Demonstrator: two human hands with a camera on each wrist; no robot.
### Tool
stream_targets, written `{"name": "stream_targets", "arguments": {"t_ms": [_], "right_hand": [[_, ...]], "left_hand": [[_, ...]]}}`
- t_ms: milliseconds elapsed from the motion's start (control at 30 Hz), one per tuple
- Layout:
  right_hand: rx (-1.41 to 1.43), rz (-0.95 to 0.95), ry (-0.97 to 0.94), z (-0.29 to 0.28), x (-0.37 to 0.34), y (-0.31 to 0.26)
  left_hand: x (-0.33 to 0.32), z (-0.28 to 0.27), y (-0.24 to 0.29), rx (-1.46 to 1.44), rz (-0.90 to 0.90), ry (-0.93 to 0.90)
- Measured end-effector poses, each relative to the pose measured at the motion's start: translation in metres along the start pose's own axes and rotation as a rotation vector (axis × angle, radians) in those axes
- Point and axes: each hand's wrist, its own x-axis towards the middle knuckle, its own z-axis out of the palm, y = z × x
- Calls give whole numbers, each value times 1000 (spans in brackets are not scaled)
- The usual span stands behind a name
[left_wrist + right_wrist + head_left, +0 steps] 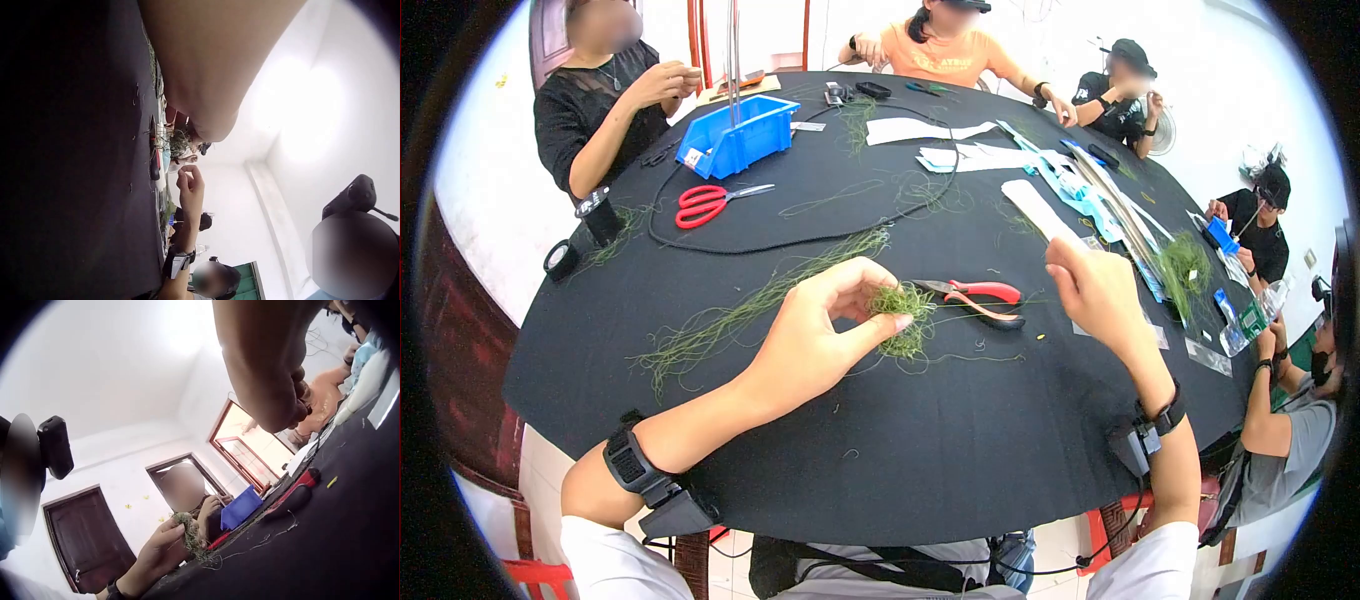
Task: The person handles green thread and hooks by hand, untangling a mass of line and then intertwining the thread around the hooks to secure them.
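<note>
My left hand [825, 315] pinches a tangled bundle of green strands [903, 320] between thumb and fingers, above the black table. Red-handled pliers [985, 292] lie just beyond and right of the bundle. To the right, my right hand [1100, 295] is raised with thumb and forefinger pinched together; a faint thin strand runs from the bundle toward it. The left wrist view shows that right hand [192, 187] with its fingertips meeting. In the right wrist view the bundle [192, 537] hangs at the left fingertips, a loose strand trailing over the table.
Long green strands [740, 315] lie left of the bundle. Beyond are red scissors [702, 206], a blue bin [745, 135], black tape rolls [560, 260], a black cable loop [800, 250] and white strips [1035, 208]. Several people sit around the black table [880, 430].
</note>
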Motion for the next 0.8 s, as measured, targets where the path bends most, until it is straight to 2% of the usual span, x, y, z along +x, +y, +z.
{"name": "stream_targets", "arguments": {"t_ms": [167,267,367,467,567,633,700,767,800], "right_hand": [[-10,-10,-130,3,1,-6],[10,-50,-57,10,-1,-3],[-90,50,-158,7,0,-7],[-89,-131,-54,2,5,-13],[114,-209,54,-8,13,-37],[399,-220,100,-7,16,-58],[606,-225,4,-5,15,-73],[790,-25,-312,-10,15,-83],[860,-18,-288,-3,13,-83]], "left_hand": [[0,0,2,-39,-36,-4],[-1,0,3,-85,-55,-2],[-1,0,1,-104,-41,0],[-2,1,3,-139,-47,-8],[-3,1,6,-160,-76,-35],[-3,3,8,-174,-88,-63],[-3,4,7,-201,-89,-64],[-3,4,6,-205,-93,-74],[-3,4,7,-196,-97,-82]]}}
